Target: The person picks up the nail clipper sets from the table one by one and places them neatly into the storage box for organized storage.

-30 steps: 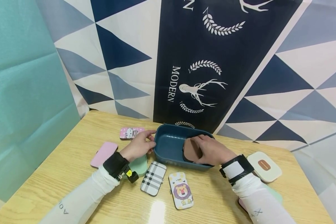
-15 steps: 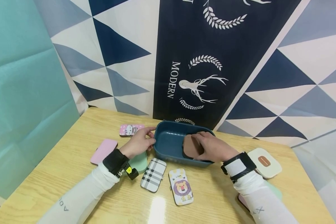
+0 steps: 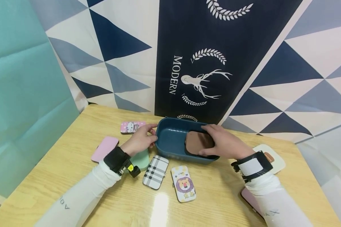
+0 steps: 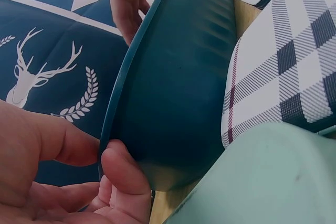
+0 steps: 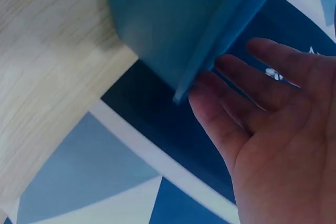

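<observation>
A dark blue plastic storage bin [image 3: 170, 138] stands at the back of the table. My left hand [image 3: 140, 139] pinches its left rim between thumb and fingers, as the left wrist view shows. Inside the bin's right half lies a brown case [image 3: 197, 143] with rounded corners. My right hand [image 3: 225, 142] is spread at the bin's right end, thumb near the front rim and fingers towards the back. In the right wrist view its fingers are fairly straight beside the rim, and nothing is between them.
Before the bin lie a plaid case [image 3: 155, 171] and a lion-print case [image 3: 183, 183]. A mint case [image 3: 142, 160], a pink case [image 3: 105, 148] and a cat-print case [image 3: 128, 127] are left. A cream case [image 3: 278, 162] and a mauve case [image 3: 251, 199] are right, partly covered by the arm.
My right hand has loosened from the brown case, spread and shifted right to the bin's end, leaving the case in the bin. My left hand stays on the rim.
</observation>
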